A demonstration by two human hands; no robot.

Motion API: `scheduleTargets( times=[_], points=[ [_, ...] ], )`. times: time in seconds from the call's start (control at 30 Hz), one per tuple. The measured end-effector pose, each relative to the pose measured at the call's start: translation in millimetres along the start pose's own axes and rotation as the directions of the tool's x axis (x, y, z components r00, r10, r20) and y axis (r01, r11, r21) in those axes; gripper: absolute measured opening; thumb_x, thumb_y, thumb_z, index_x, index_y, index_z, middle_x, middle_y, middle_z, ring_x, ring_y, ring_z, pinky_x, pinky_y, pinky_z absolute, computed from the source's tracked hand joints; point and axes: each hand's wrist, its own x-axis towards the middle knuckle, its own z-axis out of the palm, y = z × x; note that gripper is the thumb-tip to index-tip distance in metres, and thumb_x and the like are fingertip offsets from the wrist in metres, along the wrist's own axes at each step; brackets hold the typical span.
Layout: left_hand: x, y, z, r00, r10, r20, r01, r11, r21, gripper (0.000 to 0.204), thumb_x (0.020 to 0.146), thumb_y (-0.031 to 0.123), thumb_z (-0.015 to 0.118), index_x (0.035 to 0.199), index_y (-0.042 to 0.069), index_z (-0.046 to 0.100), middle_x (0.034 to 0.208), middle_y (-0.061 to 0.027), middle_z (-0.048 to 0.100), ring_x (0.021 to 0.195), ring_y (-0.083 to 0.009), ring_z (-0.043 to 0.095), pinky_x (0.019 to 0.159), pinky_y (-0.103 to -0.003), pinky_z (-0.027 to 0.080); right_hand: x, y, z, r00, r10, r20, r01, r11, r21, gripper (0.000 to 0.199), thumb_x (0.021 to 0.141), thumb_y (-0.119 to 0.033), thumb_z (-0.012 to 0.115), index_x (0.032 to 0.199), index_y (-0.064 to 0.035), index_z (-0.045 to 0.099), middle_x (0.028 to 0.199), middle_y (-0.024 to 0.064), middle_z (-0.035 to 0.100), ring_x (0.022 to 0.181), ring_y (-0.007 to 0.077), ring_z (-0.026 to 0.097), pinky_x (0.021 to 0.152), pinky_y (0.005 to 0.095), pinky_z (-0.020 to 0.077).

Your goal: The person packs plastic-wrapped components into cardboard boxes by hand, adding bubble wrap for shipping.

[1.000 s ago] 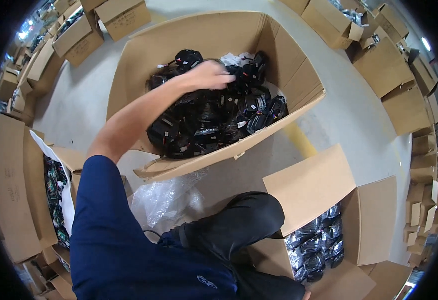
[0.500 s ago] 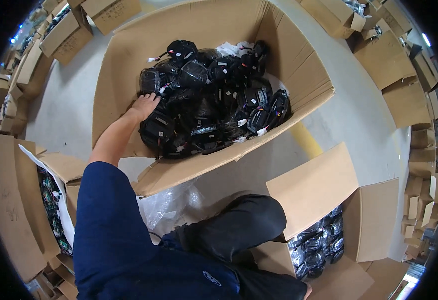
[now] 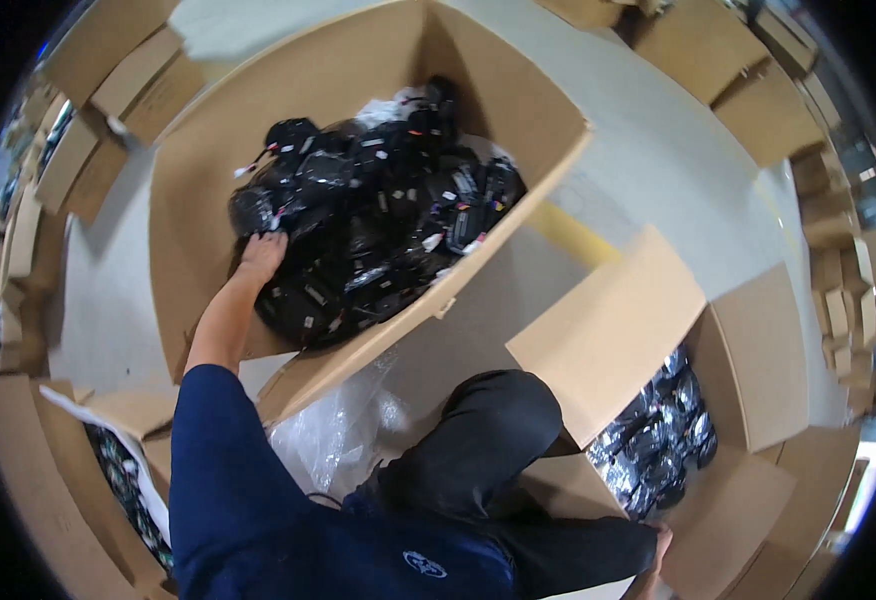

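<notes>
My left hand (image 3: 264, 252) reaches into a large cardboard box (image 3: 184, 262) at the upper middle. Its fingers are stretched out and rest on the left side of a heap of black plastic parts (image 3: 358, 215) with short wires and white connectors; some are wrapped in clear film. The fingertips are beside a rounded, film-wrapped part (image 3: 252, 211). At the lower right, my right hand (image 3: 662, 545) shows only in part past my knee, beside a smaller open box (image 3: 573, 488). That box holds rows of film-wrapped black parts (image 3: 653, 440). The right fingers are hidden.
Clear plastic wrap (image 3: 343, 415) lies on the floor before the large box. A box lined with white sheet (image 3: 108, 420), holding dark parts, stands at the lower left. More cartons (image 3: 78, 160) line both sides. A yellow stripe (image 3: 573, 235) crosses the grey floor.
The view has turned, so the large box appears shifted left and the smaller box tilted. My left hand stays on the heap's left side. More of my right hand now shows at lower right.
</notes>
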Motion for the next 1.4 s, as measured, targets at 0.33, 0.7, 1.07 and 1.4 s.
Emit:
scheduleTargets(
  times=[0.33, 0.7, 1.07, 1.4],
  points=[
    [-5, 12, -45, 0.993, 0.054, 0.107, -0.060, 0.997, 0.052, 0.024, 0.093, 0.010, 0.055, 0.107, 0.009, 0.074, 0.109, -0.0101, 0.073, 0.102, -0.0296, 0.072, 0.083, -0.045, 0.055, -23, -30, -7, 0.996, 0.037, -0.075, -0.027, 0.990, 0.137, 0.013, 0.090, -0.009, 0.068, 0.088, 0.0037, 0.071, 0.078, 0.0046, 0.069, 0.070, 0.0120, 0.060, 0.066, 0.0305, 0.0498],
    [-37, -70, -120, 0.999, 0.028, -0.028, -0.035, 0.949, -0.314, 0.028, 0.071, 0.022, 0.080, 0.095, 0.008, 0.077, 0.097, -0.0161, 0.074, 0.095, -0.0348, 0.071, 0.084, -0.046, 0.058, -6, 11, -3, 0.997, -0.016, -0.078, 0.023, 0.996, 0.088, 0.018, 0.089, -0.014, 0.068, 0.088, 0.0040, 0.070, 0.074, 0.0029, 0.066, 0.069, 0.0104, 0.057, 0.065, 0.0297, 0.0489],
    [-75, -29, -138, 0.797, 0.448, 0.405, 0.385, 0.139, -0.912, 0.035, 0.081, 0.019, 0.082, 0.112, 0.003, 0.076, 0.101, -0.0048, 0.076, 0.092, -0.0166, 0.069, 0.086, -0.032, 0.053, -17, -27, 8, 0.997, -0.043, -0.057, 0.049, 0.993, 0.103, 0.022, 0.089, -0.014, 0.068, 0.086, 0.0072, 0.069, 0.074, 0.0125, 0.069, 0.068, 0.0192, 0.060, 0.069, 0.0353, 0.0512],
    [-68, 37, -21, 0.969, 0.168, 0.182, 0.058, 0.562, -0.825, 0.098, 0.068, 0.066, 0.083, 0.128, -0.009, 0.060, 0.127, -0.0212, 0.067, 0.115, -0.0300, 0.065, 0.098, -0.038, 0.051, -1, -26, 18, 0.989, -0.082, -0.120, 0.095, 0.990, 0.107, 0.021, 0.088, -0.014, 0.066, 0.090, 0.0061, 0.071, 0.078, 0.0165, 0.071, 0.070, 0.0226, 0.065, 0.071, 0.0362, 0.0527]
  ],
)
